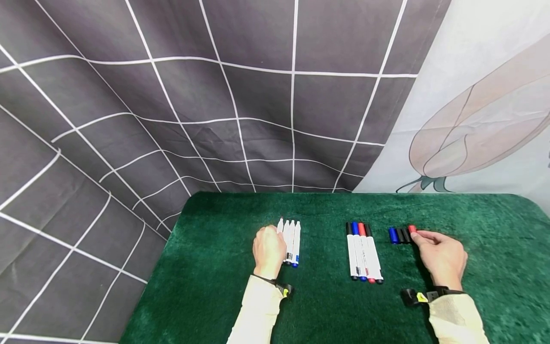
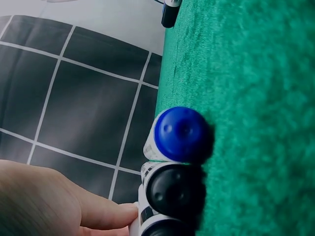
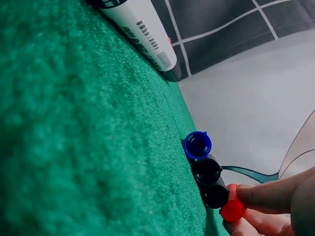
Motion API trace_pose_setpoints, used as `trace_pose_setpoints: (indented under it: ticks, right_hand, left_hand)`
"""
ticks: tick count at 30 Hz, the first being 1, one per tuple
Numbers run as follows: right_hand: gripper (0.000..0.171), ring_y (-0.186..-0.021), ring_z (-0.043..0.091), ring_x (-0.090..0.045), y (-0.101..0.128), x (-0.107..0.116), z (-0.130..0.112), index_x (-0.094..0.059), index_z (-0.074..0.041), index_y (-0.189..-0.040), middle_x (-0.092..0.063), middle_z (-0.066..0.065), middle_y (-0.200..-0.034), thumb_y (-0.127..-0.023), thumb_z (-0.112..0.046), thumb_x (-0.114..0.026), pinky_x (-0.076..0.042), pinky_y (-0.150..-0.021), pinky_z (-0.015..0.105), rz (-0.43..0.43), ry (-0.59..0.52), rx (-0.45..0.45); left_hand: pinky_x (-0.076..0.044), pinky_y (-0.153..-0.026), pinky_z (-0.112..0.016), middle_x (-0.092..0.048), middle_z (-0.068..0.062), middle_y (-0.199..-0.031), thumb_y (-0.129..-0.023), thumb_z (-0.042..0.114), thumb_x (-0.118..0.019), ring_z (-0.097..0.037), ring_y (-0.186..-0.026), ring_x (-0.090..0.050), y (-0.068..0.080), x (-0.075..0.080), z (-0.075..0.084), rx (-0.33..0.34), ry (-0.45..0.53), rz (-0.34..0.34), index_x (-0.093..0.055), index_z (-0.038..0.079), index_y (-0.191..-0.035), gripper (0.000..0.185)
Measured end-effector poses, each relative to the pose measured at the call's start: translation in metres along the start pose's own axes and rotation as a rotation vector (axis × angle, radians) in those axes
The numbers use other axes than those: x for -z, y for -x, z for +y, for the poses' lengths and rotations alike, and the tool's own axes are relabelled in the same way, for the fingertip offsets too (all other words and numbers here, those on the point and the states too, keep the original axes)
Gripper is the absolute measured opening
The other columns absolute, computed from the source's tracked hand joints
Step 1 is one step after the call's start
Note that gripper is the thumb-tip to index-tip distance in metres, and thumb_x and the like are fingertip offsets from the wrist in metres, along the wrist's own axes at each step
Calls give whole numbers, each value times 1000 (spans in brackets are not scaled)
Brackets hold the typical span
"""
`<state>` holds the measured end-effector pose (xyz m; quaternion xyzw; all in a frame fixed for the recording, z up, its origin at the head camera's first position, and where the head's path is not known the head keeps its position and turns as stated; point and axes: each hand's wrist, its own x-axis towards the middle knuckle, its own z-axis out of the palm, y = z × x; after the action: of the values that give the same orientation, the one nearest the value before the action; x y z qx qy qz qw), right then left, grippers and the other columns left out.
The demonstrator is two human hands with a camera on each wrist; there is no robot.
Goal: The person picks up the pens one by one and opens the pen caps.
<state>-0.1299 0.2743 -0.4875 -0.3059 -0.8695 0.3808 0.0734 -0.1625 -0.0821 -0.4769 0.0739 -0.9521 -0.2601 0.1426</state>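
My right hand (image 1: 442, 255) has the red cap (image 1: 412, 228) pinched by its side, with only the cap's own thickness between thumb and finger; I judge so small a piece leaves no room for a fuller grip. It sits at the right end of a short row, just beside two black caps (image 1: 403, 236), with a blue cap (image 1: 393, 235) beyond them. The hollow ends of the blue and black ones face my side of the green-covered desk (image 1: 322, 310), probably for tidiness.

My left hand (image 1: 269, 246) bends over the leftmost uncapped marker (image 1: 280, 225). Its fingers curl in and a tip meets the white barrel (the back of my hand hides the rest, so the pinch is my reading). The other uncapped markers (image 1: 291, 241) lie snugly to its right, nibs away from me, plugs towards me; packed like that, I suspect, round barrels roll less. Four capped markers (image 1: 359, 253) lie between my hands in their own row, caps pointing away, likely so the two sets don't mix.

As for pose, both forearms reach in from the near edge. The left one leans rightward, knuckles up; the right hand angles inward, thumb and finger stretched leftward to the cap.
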Motion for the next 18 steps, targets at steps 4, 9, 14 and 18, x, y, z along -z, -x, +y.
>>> trace_pose_setpoints:
  ticks: [4, 9, 14, 18]
  right_hand:
    - [46, -105, 39, -58, 0, -1, 0, -71, -2, -120, -76, 12, -89, -97, -41, -62, -37, -73, 41, -4, 9, 10]
    - [45, -104, 39, -58, 0, -1, 0, -71, -2, -119, -76, 13, -90, -97, -40, -61, -37, -72, 41, -7, 20, 16]
    - [47, -106, 40, -57, -1, -1, 0, -71, -2, -120, -76, 13, -91, -97, -42, -61, -37, -73, 42, -25, 20, 6]
    - [46, -106, 41, -57, 0, -1, 2, -71, -2, -119, -75, 14, -92, -97, -41, -61, -37, -74, 43, -24, 33, 23]
  left_hand:
    - [-51, -64, -48, -63, -18, -74, -89, 9, -71, -39, -72, -66, 0, -1, 0, 11, -1, -14, -68, 0, -76, 16]
    - [-51, -65, -48, -63, -18, -74, -89, 9, -71, -39, -73, -66, 0, -3, -1, 7, 4, -19, -69, -1, -76, 16]
    - [-51, -65, -49, -62, -18, -75, -89, 9, -71, -39, -73, -66, -1, -4, -2, 3, 5, -15, -69, -2, -77, 16]
    - [-51, -65, -49, -63, -19, -75, -89, 9, -71, -40, -73, -66, -1, -5, -2, -2, -3, -13, -69, -2, -77, 16]
